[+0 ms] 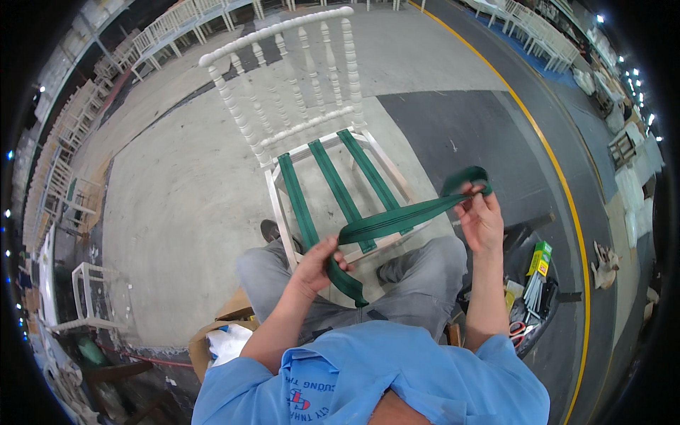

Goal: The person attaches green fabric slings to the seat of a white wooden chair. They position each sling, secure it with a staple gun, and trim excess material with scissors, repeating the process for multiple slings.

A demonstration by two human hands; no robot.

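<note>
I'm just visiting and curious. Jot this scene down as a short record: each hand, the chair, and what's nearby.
Left hand: gripping a loose green strap near its dangling end
Right hand: pinching the same strap farther along, where it loops
Chair: white, upright, backrest on the side away from the person
Seat: open frame with three green strips running front to back
At the person's right: red-handled scissors and a green-and-yellow box

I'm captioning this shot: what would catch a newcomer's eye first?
A loose green fabric strap near the centre spans from left hand to right hand. Beyond it, a white wooden chair frame with turned spindles carries three flat green straps across its seat. A yellow floor line curves down the right.
</note>
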